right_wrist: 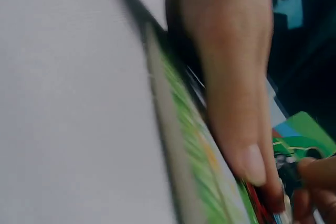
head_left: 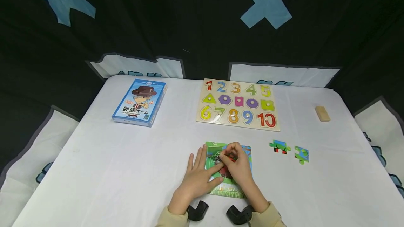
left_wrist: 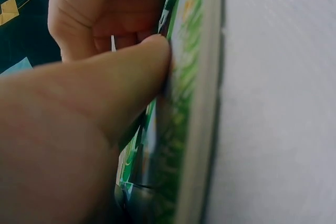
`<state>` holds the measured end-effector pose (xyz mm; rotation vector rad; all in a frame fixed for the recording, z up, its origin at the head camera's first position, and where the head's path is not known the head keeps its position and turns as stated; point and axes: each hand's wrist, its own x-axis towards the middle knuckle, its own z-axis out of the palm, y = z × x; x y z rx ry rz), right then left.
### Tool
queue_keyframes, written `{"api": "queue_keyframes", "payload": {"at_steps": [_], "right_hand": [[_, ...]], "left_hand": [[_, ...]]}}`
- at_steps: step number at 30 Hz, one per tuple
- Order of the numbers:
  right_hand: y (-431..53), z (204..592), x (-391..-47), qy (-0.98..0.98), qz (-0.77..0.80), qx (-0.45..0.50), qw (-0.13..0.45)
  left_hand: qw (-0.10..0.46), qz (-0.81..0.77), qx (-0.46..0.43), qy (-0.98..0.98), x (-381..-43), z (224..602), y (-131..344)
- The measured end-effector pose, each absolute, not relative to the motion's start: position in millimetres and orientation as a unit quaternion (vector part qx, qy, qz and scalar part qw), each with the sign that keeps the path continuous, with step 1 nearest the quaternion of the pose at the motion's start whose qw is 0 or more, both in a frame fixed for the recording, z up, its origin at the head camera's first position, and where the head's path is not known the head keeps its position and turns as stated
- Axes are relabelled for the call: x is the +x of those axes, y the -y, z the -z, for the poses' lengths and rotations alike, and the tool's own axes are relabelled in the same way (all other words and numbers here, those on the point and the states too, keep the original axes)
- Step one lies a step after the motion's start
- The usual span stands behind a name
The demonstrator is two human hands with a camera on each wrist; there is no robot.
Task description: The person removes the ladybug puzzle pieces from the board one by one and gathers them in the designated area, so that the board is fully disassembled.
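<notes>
A small picture puzzle (head_left: 231, 192) with green grass and a red and green picture lies in its tray before me. My left hand (head_left: 198, 181) rests flat over its left side, fingers spread and straight, the thumb reaching across the lower picture. In the left wrist view that thumb (left_wrist: 131, 69) lies along the tray's grassy edge. My right hand (head_left: 240, 167) bends over the middle of the puzzle, thumb and index finger pinched together on a puzzle piece, mostly hidden by the fingers. The two hands meet at the left index fingertip.
Two loose puzzle pieces, one with red and green (head_left: 280, 147) and one blue and green (head_left: 302, 155), lie to the right. Farther back are a number board (head_left: 238, 104), a blue game box (head_left: 140, 102) and a wooden block (head_left: 322, 114).
</notes>
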<state>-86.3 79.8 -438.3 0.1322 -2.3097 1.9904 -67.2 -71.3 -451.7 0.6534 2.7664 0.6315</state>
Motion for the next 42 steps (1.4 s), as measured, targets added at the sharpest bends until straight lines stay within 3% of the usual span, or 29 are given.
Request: {"api": "queue_keyframes", "payload": {"at_steps": [12,27,31,37,42], "right_hand": [[-154.1,460.1,-108.3,0.741,-0.622,-0.160,0.195],[-170.8,465.2,-109.4,0.846,-0.450,-0.152,0.243],[-170.3,461.5,-101.3,0.870,-0.432,-0.083,0.221],[-168.8,464.3,-79.7,0.914,-0.383,0.078,0.110],[-171.2,466.2,-72.6,0.925,-0.349,0.137,0.058]], "left_hand": [[0.123,-0.212,0.216,-0.945,-65.6,451.7,69.1],[0.119,-0.214,0.216,-0.945,-65.6,452.6,67.4],[0.119,-0.215,0.218,-0.944,-65.7,452.5,66.9],[0.113,-0.213,0.219,-0.945,-65.7,452.7,68.5],[0.109,-0.213,0.216,-0.947,-66.7,453.8,69.3]]}}
